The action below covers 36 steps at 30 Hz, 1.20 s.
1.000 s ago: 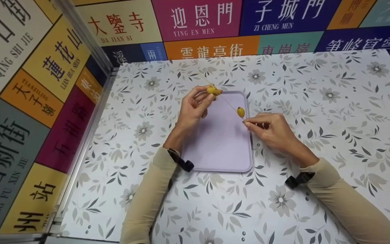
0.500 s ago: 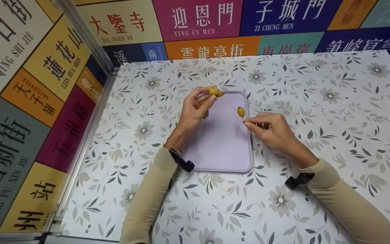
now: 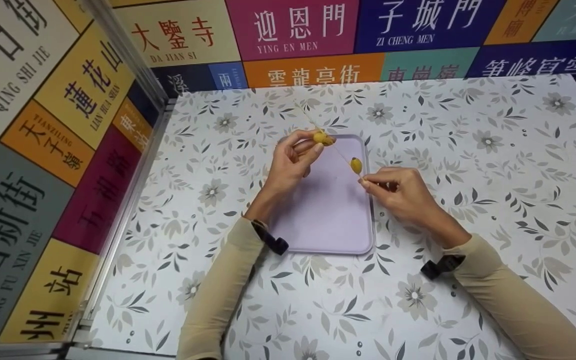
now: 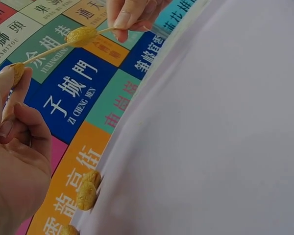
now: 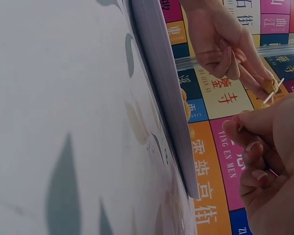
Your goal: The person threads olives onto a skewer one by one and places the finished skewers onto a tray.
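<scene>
Has a yellow piece point(image 3: 324, 139) pinched between thumb and fingers of the left hand point(image 3: 290, 161). Grips the near end of a thin stick point(image 4: 49, 51) in the right hand point(image 3: 402, 189), with thumb and forefinger pressed close together. Shows the stick on both sides of the pinched piece, slanting down towards the right fingertips. Carries a second yellow piece point(image 3: 356, 165) on the stick, just beyond the right fingertips and apart from the left ones. Keeps both pieces in the air above a lilac tray point(image 3: 328, 220), flat and smooth, with rounded corners and a low raised rim. Looks wrinkled and oval in the second piece, pale and slender in the stick. Includes more rounded, wrinkled yellow pieces point(image 4: 85, 196) by the tray's edge in the left wrist view. Sits over a white tabletop point(image 3: 318, 310) printed with grey leaves and flowers
</scene>
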Available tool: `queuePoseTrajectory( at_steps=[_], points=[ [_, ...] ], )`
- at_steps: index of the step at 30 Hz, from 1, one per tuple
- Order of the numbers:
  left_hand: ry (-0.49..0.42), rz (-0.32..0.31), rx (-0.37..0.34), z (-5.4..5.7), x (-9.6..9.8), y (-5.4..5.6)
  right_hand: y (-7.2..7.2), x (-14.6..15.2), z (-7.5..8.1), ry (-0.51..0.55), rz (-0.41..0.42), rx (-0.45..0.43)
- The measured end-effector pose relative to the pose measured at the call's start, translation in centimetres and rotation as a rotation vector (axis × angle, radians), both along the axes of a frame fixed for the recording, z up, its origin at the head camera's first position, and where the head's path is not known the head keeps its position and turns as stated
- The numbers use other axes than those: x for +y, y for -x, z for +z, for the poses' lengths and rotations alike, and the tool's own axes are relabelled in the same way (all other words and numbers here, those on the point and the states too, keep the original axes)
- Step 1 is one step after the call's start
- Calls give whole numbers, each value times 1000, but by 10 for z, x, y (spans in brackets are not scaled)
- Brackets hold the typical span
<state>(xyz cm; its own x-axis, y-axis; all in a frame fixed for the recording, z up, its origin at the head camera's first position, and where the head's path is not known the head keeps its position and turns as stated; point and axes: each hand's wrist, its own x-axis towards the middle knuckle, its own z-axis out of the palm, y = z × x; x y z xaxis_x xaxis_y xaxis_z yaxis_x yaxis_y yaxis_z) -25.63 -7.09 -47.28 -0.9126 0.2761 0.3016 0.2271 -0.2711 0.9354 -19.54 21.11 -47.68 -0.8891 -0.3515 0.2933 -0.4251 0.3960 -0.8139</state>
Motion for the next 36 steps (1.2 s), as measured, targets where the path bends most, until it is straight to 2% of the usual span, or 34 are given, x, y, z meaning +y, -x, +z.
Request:
queuePoseTrajectory(
  at_steps=[9,17,31,36],
  points=[
    [52,6,14,-1,1,-1,-1,-1,2,-13,-25,-9],
    [38,13,34,-1,5,-2,0,-1,0,15,-54,5],
    [94,52,87,3,12,-6,1,1,-3,24,-18,29],
    [115,50,110,2,13,-7,0,-1,-1,27,-27,69]
  ],
)
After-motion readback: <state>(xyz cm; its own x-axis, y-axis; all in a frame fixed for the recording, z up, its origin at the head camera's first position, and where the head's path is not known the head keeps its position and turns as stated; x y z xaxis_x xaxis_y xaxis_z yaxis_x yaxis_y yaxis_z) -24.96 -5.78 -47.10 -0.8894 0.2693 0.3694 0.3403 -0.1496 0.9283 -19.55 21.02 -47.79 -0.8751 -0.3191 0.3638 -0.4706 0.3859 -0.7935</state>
